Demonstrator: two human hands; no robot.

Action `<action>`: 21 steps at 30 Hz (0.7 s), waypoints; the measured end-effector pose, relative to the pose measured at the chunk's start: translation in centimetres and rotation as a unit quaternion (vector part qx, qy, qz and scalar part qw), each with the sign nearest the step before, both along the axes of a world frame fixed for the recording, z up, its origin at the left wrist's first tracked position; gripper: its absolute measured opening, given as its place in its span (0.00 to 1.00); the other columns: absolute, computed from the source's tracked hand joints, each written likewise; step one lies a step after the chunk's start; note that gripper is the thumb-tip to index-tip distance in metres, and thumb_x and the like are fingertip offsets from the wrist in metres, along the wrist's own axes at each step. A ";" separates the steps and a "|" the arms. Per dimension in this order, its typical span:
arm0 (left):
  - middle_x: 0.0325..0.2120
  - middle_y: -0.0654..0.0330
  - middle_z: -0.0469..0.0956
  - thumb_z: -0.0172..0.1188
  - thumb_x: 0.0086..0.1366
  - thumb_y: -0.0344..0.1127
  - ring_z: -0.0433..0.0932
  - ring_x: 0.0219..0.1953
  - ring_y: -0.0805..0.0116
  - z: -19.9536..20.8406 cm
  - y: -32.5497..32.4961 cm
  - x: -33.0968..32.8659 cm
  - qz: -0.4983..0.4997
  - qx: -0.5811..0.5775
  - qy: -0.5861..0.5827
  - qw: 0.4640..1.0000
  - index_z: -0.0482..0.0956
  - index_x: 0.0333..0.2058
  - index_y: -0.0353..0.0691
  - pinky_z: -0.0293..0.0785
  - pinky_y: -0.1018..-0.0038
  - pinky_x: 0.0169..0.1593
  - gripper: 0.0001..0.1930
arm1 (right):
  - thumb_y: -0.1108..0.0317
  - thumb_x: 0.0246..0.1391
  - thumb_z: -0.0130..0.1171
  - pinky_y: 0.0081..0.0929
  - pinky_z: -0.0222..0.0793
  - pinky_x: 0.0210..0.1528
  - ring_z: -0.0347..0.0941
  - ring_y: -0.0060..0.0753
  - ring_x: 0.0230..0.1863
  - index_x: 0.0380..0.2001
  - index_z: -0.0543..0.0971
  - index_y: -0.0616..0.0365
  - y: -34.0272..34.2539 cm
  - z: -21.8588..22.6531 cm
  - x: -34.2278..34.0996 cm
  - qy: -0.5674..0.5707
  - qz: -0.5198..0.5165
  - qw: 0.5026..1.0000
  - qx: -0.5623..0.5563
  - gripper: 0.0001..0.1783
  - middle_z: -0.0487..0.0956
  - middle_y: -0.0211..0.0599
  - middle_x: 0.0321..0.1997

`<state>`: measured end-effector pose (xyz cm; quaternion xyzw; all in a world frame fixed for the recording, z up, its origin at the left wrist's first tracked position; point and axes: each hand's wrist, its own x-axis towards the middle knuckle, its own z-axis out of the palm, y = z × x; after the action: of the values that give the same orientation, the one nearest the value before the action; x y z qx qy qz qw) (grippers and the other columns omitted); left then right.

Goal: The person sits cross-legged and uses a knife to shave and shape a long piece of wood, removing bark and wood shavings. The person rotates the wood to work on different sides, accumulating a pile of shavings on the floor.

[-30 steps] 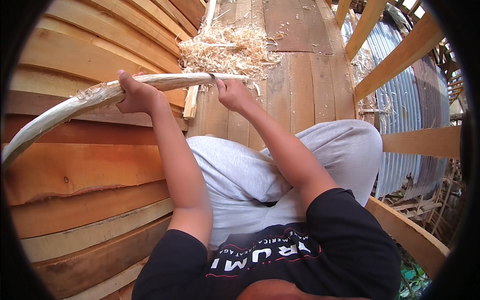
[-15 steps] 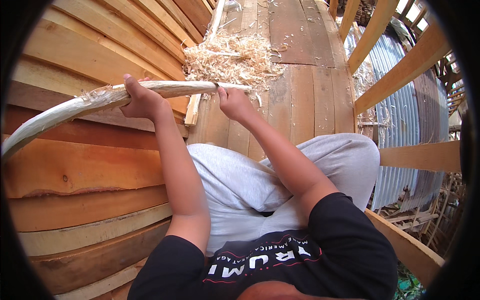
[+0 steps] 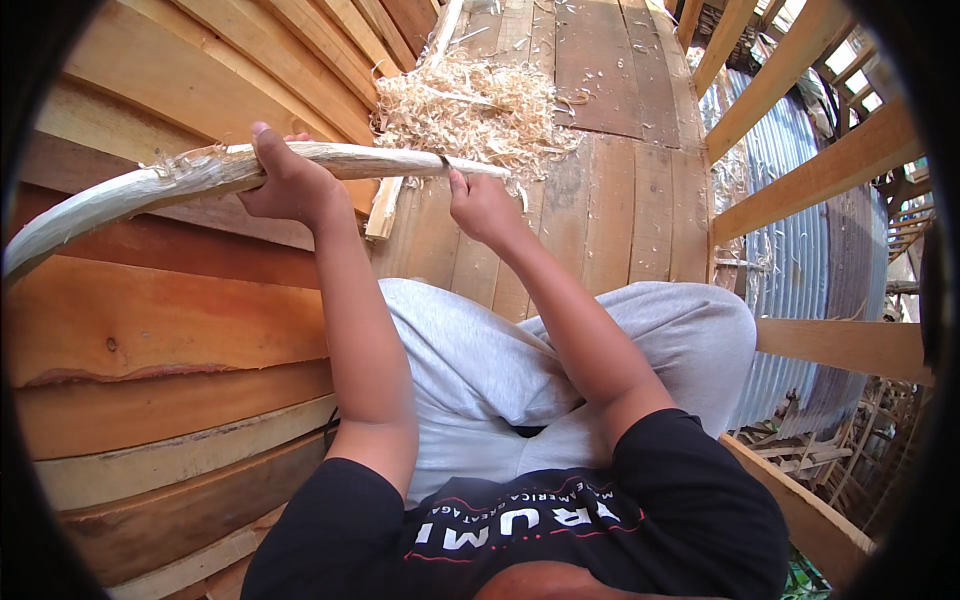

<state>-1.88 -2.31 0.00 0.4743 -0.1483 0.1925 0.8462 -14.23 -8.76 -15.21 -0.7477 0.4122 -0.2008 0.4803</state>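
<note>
A long, pale, curved wooden pole (image 3: 354, 160) reaches from the left rim to just past my right hand. Its bark is stripped, with a rough fibrous patch left of my left hand. My left hand (image 3: 296, 186) is closed around the pole from below, thumb up along its near side. Close to the thin right end, my right hand (image 3: 486, 208) is shut in a fist under the pole. A narrow dark knife blade (image 3: 446, 163) shows above that thumb, lying across the wood; the fist hides its handle.
Curly wood shavings (image 3: 470, 105) are heaped on the plank floor (image 3: 606, 210) beyond my hands. Stacked boards (image 3: 170, 318) line the left side. A wooden railing (image 3: 820, 175) stands at right, with corrugated metal sheets (image 3: 785, 225) beyond it. My bent legs in grey trousers (image 3: 480, 350) lie below.
The view has shifted slightly. Both hands keep their grip, and the pole with the blade against it sits a little higher and farther right in the picture.
</note>
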 end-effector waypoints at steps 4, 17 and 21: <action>0.27 0.51 0.75 0.63 0.58 0.32 0.75 0.22 0.68 -0.1 0.7 0.5 -0.001 0.005 0.004 1.000 0.65 0.45 0.23 0.76 0.73 0.27 0.22 | 0.52 0.65 0.43 0.53 0.70 0.42 0.76 0.65 0.35 0.26 0.79 0.68 2.4 3.5 0.5 0.034 0.024 0.998 -0.056 0.29 0.78 0.64 0.29; 0.23 0.56 0.74 0.63 0.57 0.31 0.73 0.20 0.70 0.0 0.3 0.6 0.020 -0.021 0.002 1.000 0.69 0.39 0.24 0.76 0.73 0.27 0.17 | 0.53 0.65 0.43 0.54 0.70 0.42 0.76 0.67 0.34 0.24 0.78 0.70 2.7 4.9 1.2 0.060 0.037 0.997 -0.029 0.29 0.77 0.66 0.26; 0.21 0.56 0.74 0.62 0.57 0.31 0.73 0.20 0.71 0.6 0.0 0.3 0.022 0.000 -0.004 1.000 0.70 0.36 0.25 0.76 0.73 0.27 0.15 | 0.52 0.65 0.42 0.54 0.70 0.41 0.76 0.66 0.33 0.24 0.78 0.68 0.4 1.9 1.0 0.050 0.041 0.997 -0.045 0.29 0.77 0.64 0.26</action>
<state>-1.59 -2.33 0.61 0.4765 -0.1408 0.2131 0.8412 -13.20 -8.39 -13.31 -0.7937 0.3954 -0.1620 0.4330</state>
